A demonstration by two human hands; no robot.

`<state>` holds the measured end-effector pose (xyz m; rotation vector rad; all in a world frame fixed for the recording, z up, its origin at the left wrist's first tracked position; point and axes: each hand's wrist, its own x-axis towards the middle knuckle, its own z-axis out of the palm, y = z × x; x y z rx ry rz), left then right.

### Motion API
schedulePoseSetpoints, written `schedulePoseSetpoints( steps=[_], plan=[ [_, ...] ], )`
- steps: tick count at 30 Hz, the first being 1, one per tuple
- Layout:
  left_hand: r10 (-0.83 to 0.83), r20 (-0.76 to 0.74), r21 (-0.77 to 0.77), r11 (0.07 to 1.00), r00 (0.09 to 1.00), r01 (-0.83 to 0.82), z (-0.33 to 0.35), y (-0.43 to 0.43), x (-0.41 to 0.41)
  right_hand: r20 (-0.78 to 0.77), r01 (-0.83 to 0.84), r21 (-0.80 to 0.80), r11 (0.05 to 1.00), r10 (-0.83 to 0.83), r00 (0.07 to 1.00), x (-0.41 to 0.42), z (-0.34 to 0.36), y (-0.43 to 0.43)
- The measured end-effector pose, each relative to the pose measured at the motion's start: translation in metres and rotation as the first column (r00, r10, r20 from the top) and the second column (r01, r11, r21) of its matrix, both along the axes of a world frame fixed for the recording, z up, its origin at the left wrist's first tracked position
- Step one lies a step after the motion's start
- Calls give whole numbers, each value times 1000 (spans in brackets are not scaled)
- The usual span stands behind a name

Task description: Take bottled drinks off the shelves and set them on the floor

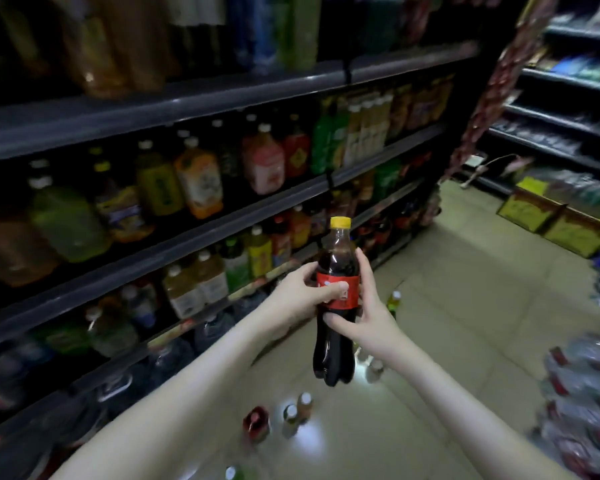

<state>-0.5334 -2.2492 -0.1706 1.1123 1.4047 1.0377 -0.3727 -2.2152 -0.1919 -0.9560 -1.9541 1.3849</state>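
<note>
Now you hold a cola bottle (338, 261) upright.
Your left hand (298, 299) and right hand (374, 317) clasp it, probably to steady its landing on the floor (447, 306).

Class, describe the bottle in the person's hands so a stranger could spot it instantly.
Start at the dark drink shelves; over the tiled floor beside them, a left hand and right hand hold one cola bottle roughly upright. Unlike the small bottles standing on the floor, it is dark, red-labelled, yellow-capped and held in the air.
</note>
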Motion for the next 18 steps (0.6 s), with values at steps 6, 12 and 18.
schedulePoseSetpoints(
  steps=[6, 12, 18],
  plan=[
    [-8, -293, 69, 997, 956, 30, 14, 151, 51, -103, 246, 25, 969, -242, 965, 74, 13, 140],
    [-9, -469, 179, 978, 883, 105, 39, 325, 119, -93, 328, 116, 937, -319, 943, 151, 51, 310],
    [-24, -562, 255, 946, 827, 200, 90, 492, 197, -154, 393, 161, 905, -370, 916, 233, 100, 466]
  ],
)
